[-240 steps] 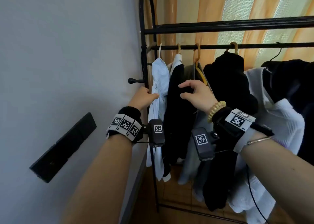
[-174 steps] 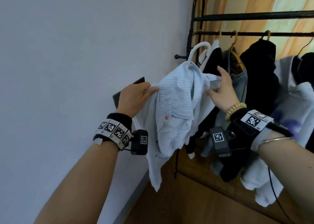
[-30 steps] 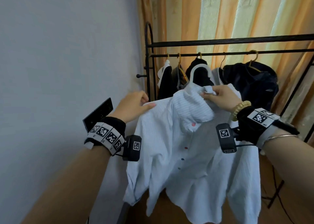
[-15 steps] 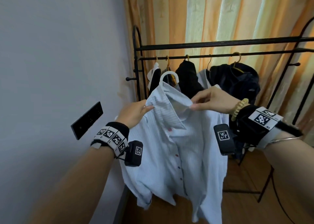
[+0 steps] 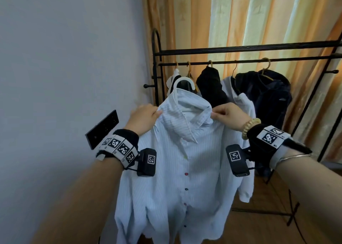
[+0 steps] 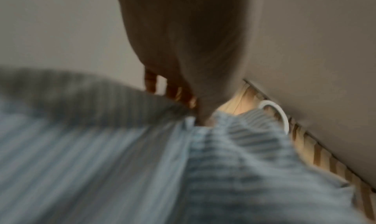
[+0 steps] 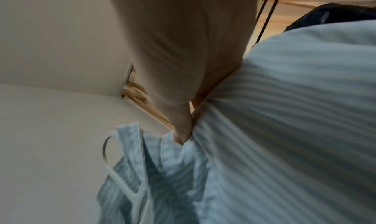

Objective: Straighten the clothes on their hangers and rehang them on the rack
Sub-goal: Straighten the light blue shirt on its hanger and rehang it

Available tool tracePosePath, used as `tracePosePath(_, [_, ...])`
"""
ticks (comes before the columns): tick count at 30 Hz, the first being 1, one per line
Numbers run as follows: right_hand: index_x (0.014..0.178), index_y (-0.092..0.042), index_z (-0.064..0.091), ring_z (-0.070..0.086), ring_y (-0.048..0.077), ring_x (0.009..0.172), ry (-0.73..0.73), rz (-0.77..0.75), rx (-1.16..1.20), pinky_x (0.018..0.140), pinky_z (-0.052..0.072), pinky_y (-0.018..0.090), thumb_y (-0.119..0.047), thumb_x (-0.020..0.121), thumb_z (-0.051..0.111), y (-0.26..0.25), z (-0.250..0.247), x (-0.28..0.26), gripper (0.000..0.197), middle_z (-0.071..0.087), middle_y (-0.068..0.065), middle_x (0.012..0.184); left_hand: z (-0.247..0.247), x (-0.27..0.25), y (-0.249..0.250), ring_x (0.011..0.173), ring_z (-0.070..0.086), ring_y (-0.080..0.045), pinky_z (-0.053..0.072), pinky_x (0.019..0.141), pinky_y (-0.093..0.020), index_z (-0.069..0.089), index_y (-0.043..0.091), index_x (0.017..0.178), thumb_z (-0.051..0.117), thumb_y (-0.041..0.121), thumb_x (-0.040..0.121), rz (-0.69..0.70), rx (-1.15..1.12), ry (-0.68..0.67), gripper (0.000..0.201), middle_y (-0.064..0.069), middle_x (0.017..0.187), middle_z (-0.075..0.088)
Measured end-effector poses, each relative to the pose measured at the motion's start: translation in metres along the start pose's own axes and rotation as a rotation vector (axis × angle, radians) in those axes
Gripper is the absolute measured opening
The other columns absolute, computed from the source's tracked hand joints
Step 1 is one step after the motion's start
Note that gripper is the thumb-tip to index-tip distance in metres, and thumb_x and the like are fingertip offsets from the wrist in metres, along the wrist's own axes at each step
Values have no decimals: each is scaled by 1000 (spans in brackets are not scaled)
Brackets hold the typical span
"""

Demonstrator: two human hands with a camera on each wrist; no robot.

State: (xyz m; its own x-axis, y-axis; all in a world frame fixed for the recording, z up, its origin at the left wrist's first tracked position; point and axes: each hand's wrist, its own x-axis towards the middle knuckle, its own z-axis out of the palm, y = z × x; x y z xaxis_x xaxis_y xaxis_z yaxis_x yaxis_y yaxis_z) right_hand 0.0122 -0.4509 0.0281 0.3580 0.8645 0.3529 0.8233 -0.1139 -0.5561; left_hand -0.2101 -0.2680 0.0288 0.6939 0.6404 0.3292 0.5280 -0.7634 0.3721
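Clothes were the matter, and one pale blue striped shirt (image 5: 177,169) was off the rack (image 5: 240,48), held up in front of its left end on a white hanger (image 5: 183,81) whose hook stood free above the collar. The left hand (image 5: 143,119) pinched the left side of the collar between thumb and fingertips; the right hand (image 5: 228,115) pinched the right side likewise. The left wrist view was blurred, so how much cloth that pinch held was, I think, only a fold. The step in hand looked to be straightening the collar and shoulders. Next, one hand would need to take the hanger and carry its hook to the lower rail (image 5: 277,60), left of the dark garments (image 5: 211,84) hanging there.
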Motion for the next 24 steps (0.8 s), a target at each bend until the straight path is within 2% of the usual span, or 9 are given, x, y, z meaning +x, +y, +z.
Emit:
tracePosePath(3, [80, -6, 71, 52, 18, 61, 65, 22, -28, 61, 42, 31, -25, 90, 57, 0, 6, 5, 25, 65, 19, 71, -10, 3, 1, 110, 52, -28, 43, 94, -45, 53, 19, 112, 42, 30, 96, -151, 44, 64, 22, -5, 116, 56])
tracePosePath(6, [83, -9, 73, 50, 9, 56, 94, 31, -17, 56, 39, 21, -24, 89, 59, -4, 6, 7, 21, 63, 6, 64, -15, -4, 34, 77, 58, -21, 45, 66, -33, 52, 15, 89, 36, 62, 91, -115, -11, 108, 50, -2, 84, 60])
tracePosePath(8, [81, -11, 73, 45, 6, 52, 93, 23, -38, 54, 35, 19, -25, 89, 60, -11, 7, 8, 20, 54, -2, 57, -9, -6, 60, 66, 57, -22, 39, 57, -29, 56, 15, 80, 36, 74, 83, -96, 112, 58, 63, -6, 72, 57])
tracePosePath(9, [78, -11, 72, 42, 8, 51, 72, 17, -60, 54, 35, 21, -25, 89, 60, -15, 7, 8, 21, 50, -2, 55, -3, -6, 67, 70, 60, -25, 39, 59, -29, 60, 15, 83, 42, 71, 82, -84, 151, 30, 59, -8, 74, 59])
tracePosePath(11, [78, -7, 71, 42, 14, 52, -3, 17, -67, 57, 37, 27, -25, 88, 58, -17, 6, 8, 24, 48, 4, 57, 5, 1, 65, 85, 63, -29, 40, 65, -29, 60, 13, 95, 55, 44, 84, -86, 149, 12, 34, -8, 83, 60])
tracePosePath(13, [86, -8, 73, 53, 26, 61, -71, 43, -23, 66, 45, 37, -24, 87, 54, -11, 3, 6, 25, 59, 17, 68, 5, 6, 51, 92, 60, -35, 40, 68, -32, 53, 5, 97, 51, 15, 84, -140, 108, 30, 16, -12, 91, 58])
tracePosePath(15, [92, -3, 71, 60, 31, 74, -80, 52, -23, 78, 49, 45, -22, 90, 51, -2, 0, 3, 28, 67, 27, 86, 1, 6, 35, 91, 57, -36, 37, 68, -33, 48, 4, 91, 45, 0, 82, -163, 76, 61, 10, -15, 88, 54])
tracePosePath(19, [88, 6, 69, 60, 36, 77, 2, 34, -66, 77, 48, 44, -16, 93, 52, 5, 0, 0, 28, 66, 29, 85, 2, 5, 15, 93, 56, -35, 37, 70, -33, 49, 2, 101, 46, -1, 85, -155, 81, 73, 17, -17, 101, 59])
tracePosePath(24, [88, 3, 69, 63, 36, 83, 20, 52, -79, 81, 50, 46, -15, 92, 54, 9, 3, 7, 24, 68, 25, 85, 8, -2, 41, 79, 47, -23, 33, 63, -30, 39, 12, 90, 61, 16, 82, -66, 33, 204, 24, -4, 89, 46])
